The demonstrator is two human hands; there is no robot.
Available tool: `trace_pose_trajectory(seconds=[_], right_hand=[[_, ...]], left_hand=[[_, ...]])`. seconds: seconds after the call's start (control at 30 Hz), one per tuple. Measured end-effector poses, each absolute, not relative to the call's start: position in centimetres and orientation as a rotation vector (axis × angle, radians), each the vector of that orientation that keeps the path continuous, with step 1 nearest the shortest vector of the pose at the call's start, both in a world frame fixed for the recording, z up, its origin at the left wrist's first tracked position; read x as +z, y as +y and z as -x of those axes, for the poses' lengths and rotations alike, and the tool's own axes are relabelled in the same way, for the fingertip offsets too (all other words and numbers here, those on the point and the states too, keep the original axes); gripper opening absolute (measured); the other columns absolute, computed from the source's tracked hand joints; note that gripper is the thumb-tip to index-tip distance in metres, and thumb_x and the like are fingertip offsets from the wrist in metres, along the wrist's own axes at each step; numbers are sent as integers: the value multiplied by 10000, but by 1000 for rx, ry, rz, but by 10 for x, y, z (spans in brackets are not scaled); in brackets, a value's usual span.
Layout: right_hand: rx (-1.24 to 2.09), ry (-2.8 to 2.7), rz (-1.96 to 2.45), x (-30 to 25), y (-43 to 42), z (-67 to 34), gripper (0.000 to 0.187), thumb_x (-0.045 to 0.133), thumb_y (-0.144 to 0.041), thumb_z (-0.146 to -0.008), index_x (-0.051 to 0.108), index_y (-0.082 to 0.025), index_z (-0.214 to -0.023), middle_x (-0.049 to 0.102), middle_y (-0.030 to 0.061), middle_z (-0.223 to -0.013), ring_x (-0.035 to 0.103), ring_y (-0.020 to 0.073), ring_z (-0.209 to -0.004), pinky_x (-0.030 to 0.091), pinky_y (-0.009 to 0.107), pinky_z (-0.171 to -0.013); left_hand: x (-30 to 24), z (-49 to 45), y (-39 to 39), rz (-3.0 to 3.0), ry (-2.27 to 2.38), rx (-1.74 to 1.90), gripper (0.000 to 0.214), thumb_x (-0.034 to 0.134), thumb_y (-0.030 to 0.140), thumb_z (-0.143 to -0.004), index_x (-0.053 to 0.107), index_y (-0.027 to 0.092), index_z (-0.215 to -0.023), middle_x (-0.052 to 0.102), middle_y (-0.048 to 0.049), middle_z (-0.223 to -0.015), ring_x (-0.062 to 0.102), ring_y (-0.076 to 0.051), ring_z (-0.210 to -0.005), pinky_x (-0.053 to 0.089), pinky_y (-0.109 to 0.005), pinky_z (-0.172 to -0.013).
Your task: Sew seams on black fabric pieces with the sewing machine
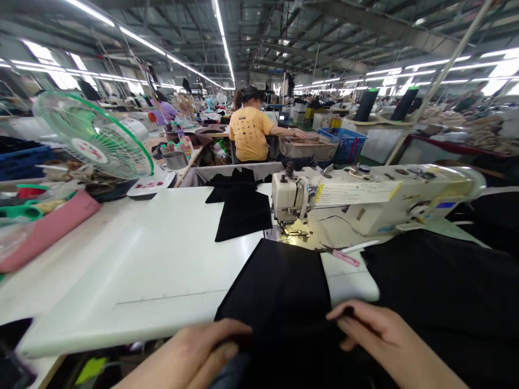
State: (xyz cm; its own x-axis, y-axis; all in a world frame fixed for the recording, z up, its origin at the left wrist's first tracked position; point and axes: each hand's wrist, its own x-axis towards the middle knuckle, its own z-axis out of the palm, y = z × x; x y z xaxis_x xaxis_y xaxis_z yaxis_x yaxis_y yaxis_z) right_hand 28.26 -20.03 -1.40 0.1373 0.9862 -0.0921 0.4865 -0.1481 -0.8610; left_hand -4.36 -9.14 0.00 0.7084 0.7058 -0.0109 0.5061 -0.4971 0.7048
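Observation:
A black fabric piece (284, 275) lies on the white sewing table and drapes over its front edge towards me. Its far end reaches just short of the needle area of the sewing machine (290, 200). My left hand (203, 346) is closed on the fabric's left side, the fingertips partly hidden by the cloth. At the right side, my right hand (373, 329) pinches the edge between thumb and fingers; a small black patch shows by the thumb. Pink-handled snips (344, 257) rest right of the cloth, beside the machine bed.
More black cut pieces (243, 213) lie left of the machine head. A large black cloth (441, 286) covers the right side. At the left stand a green fan (95, 138) and a pink fabric strip (57, 229). A person in a yellow shirt (249, 132) sits ahead.

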Motion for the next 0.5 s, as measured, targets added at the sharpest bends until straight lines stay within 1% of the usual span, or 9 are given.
trace_pose_trajectory(seconds=[0.03,0.1,0.17,0.2,0.27,0.33,0.4,0.47,0.5], right_hand=[[832,-1367,1799,-25,-187,-280,340,544,-479,-924,697,-248,-727,673,-15,-634,706,182,-593,557,229,-549],[539,-1324,1944,-51,-162,-277,373,520,-501,-920,588,-240,-661,582,-23,-589,641,182,-557,523,259,-522],[331,-1286,2019,-74,-140,-279,310,531,-462,-896,563,-241,-682,612,23,-703,634,225,-675,538,340,-643],[253,-1267,2035,-83,-132,-280,261,540,-432,-880,571,-239,-706,635,61,-802,635,257,-778,535,389,-734],[148,-1236,2040,-95,-122,-283,183,549,-381,-852,590,-232,-755,635,126,-996,597,316,-979,486,472,-889],[93,-1223,2032,-100,-118,-286,157,546,-360,-847,595,-232,-771,623,144,-1050,561,339,-1055,448,509,-945],[84,-1223,2011,-102,-118,-288,153,553,-361,-850,591,-240,-763,630,128,-1038,560,333,-1055,438,514,-959],[95,-1227,1981,-105,-118,-292,151,578,-366,-845,591,-248,-751,643,108,-1017,570,324,-1047,436,511,-971],[104,-1227,1964,-106,-118,-293,153,591,-369,-840,595,-250,-745,650,103,-1014,577,321,-1045,436,511,-978]], left_hand=[[1,34,-78,-2229,951,362,303,561,392,-906,751,352,-1138,797,-4,-1016,750,-235,-898,578,-272,-812],[-4,5,-50,-2286,1059,386,294,495,397,-936,754,278,-1010,776,-34,-869,729,-245,-804,564,-307,-770],[-16,-28,-21,-2388,1149,364,316,473,403,-947,706,235,-816,719,-56,-767,692,-253,-753,538,-339,-750],[-23,-44,-7,-2429,1177,373,316,477,395,-948,674,223,-770,706,-73,-804,681,-260,-795,526,-353,-777],[-36,-69,19,-2459,1199,402,224,534,344,-919,637,208,-774,690,-107,-969,654,-275,-929,504,-371,-849],[-46,-84,41,-2431,1188,392,83,640,277,-833,618,204,-801,664,-111,-1037,637,-272,-959,498,-364,-858],[-52,-90,54,-2389,1170,353,121,702,204,-738,587,212,-772,654,-73,-919,632,-249,-848,501,-343,-794],[-55,-90,57,-2352,1149,352,159,678,136,-707,547,223,-726,620,-36,-785,609,-228,-752,489,-333,-751],[-56,-90,54,-2336,1138,375,163,643,107,-712,532,226,-719,611,-33,-764,602,-226,-749,482,-335,-756]])
